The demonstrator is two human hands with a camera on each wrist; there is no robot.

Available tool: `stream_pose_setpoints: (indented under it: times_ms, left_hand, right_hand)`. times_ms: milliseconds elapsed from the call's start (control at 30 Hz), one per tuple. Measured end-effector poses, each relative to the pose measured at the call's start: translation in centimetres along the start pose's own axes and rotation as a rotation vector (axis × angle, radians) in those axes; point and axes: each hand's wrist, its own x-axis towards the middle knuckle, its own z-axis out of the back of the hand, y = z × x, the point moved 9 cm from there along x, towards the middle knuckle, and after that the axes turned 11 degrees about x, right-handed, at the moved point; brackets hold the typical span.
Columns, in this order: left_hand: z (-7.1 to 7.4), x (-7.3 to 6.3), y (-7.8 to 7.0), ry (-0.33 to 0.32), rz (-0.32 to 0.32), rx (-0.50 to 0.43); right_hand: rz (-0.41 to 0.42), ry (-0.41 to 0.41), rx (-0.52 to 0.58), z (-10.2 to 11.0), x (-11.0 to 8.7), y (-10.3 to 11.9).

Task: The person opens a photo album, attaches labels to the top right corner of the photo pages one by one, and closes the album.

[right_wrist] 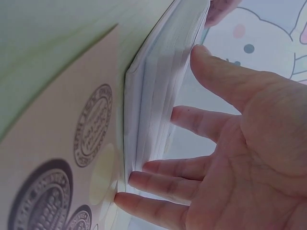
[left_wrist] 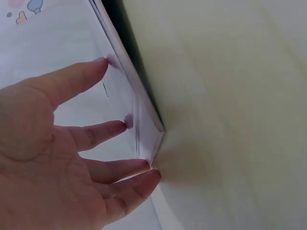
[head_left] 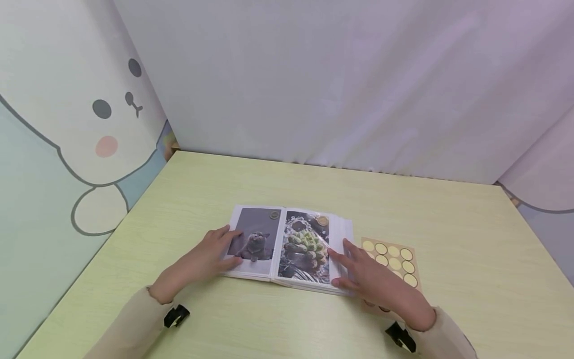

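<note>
An open photo album (head_left: 339,230) lies on the table. Its left page shows a grey cat photo (head_left: 255,239), its right page a photo of green succulents (head_left: 305,242). Each photo carries a small round sticker (head_left: 322,220) near its upper right corner. My left hand (head_left: 208,254) rests on the left page's outer edge, fingers spread, fingertips (left_wrist: 123,125) along the album's side. Across from it, my right hand (head_left: 369,274) touches the right page and its stacked page edges (right_wrist: 158,100), fingers extended. Beneath that hand lies a brown sticker sheet (head_left: 415,272), partly hidden by the forearm.
The pale wooden table (head_left: 471,249) extends around the album on all sides. Behind it hangs a white curtain (head_left: 314,85), and a cartoon-printed cloth (head_left: 58,199) borders the left side. Black straps (head_left: 176,316) sit at both wrists, by the beige sleeves.
</note>
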Motion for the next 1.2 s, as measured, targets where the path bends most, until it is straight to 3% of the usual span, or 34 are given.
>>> stream_pose_setpoints:
  times_ms: [700, 1067, 1200]
  left_hand:
    - [0.6, 5.9, 2.7, 0.039, -0.001, -0.016]
    - [1.3, 7.4, 2.6, -0.018, -0.084, -0.101]
    - [1.5, 7.5, 2.9, -0.018, -0.073, -0.133]
  right_hand:
    - [0.04, -0.023, -0.038, -0.1, 0.0, 0.1]
    - [0.003, -0.026, -0.067, -0.1, 0.1, 0.1]
    - [-0.017, -0.024, -0.084, -0.2, 0.2, 0.1]
